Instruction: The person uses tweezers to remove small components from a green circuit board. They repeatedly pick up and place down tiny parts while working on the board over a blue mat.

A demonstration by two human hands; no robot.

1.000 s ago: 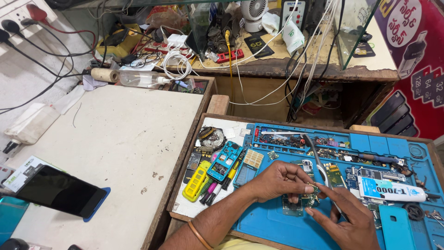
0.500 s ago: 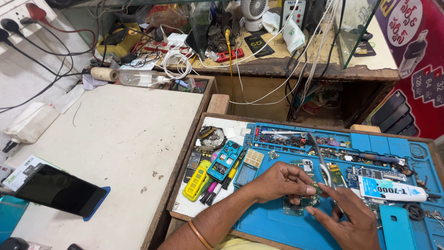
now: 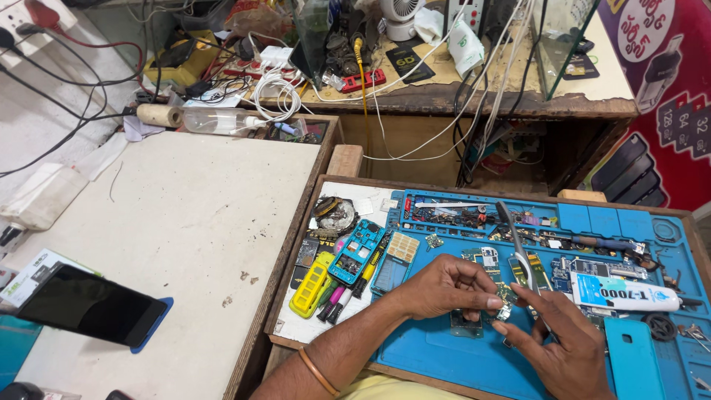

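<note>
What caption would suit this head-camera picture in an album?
Left hand pinches a small circuit board while right hand works it with tweezers over a blue repair mat.

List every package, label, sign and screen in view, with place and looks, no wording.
Phone: left table's near corner, flat dark rectangle, blank screen, blue edge.
Glue tube: blue mat's right side, lying flat, white and blue.
Poster: far right wall, red with pictured phones.
Small box: under the phone, white with green.
Plastic pouch: back bench, white with green mark.
</note>
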